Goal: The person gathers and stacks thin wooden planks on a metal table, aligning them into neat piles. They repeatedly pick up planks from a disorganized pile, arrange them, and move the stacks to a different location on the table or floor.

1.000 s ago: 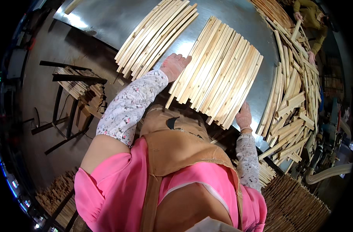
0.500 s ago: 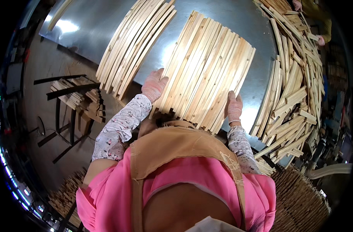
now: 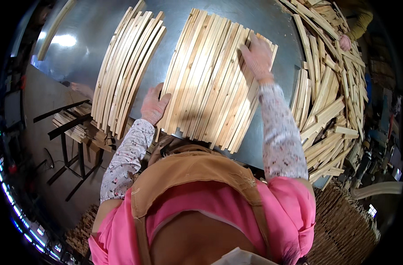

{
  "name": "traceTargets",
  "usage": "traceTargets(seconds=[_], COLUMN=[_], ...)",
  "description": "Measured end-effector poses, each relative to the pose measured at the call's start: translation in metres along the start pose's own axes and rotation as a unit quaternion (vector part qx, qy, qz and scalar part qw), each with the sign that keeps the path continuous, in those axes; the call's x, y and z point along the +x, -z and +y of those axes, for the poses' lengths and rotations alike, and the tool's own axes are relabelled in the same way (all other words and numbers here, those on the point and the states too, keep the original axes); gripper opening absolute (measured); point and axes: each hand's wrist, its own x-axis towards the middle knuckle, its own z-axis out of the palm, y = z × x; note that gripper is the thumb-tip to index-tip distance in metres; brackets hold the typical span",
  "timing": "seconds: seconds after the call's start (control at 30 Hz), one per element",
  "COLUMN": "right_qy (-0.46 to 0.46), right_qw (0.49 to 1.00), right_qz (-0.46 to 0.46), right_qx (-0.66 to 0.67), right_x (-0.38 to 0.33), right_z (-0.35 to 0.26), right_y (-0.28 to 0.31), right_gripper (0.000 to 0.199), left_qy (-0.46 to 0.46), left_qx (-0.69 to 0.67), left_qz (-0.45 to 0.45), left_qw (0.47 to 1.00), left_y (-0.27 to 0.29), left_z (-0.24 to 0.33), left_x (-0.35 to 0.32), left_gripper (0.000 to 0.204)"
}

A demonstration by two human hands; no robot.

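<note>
A flat row of pale wooden slats (image 3: pixel 210 75) lies side by side on a grey metal table (image 3: pixel 272 22). My left hand (image 3: pixel 154 106), in a pink glove, presses against the near left edge of this row. My right hand (image 3: pixel 257 55), also gloved, rests flat on top of the slats near the row's far right side, fingers spread. Neither hand grips a slat. A second row of slats (image 3: pixel 126 66) lies to the left, apart from the first.
A loose heap of wooden slats (image 3: pixel 329 97) fills the table's right side. Another person's gloved hand (image 3: pixel 345 42) and yellow-green sleeve reach into that heap at the far right. A stack of slats on a dark metal stand (image 3: pixel 73 126) sits below left. More bundled sticks (image 3: pixel 342 221) lie at lower right.
My right hand has moved from the near right edge of the slat row up onto its far right part. My left hand stays at the near left edge.
</note>
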Motion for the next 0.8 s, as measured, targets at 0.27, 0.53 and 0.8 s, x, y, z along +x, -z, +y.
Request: traceTargets(seconds=[0.27, 0.53, 0.8], right_qy=[0.033, -0.131, -0.301], right_qw=[0.966, 0.799, 0.697], right_qz=[-0.256, -0.203, -0.172], right_qx=[0.017, 0.551, 0.627], right_x=[0.133, -0.056, -0.062], right_z=[-0.01, -0.091, -0.199], right_y=[-0.031, 0.011, 0.02], right_gripper=[0.05, 0.069, 0.044], left_qy=[-0.072, -0.021, -0.062], left_qx=[0.147, 0.127, 0.075], left_qz=[0.124, 0.103, -0.024], left_qw=[0.979, 0.986, 0.995], left_y=[-0.026, -0.035, 0.012], left_z=[0.028, 0.028, 0.018], left_x=[-0.031, -0.034, -0.025], left_gripper=[0.074, 0.074, 0.058])
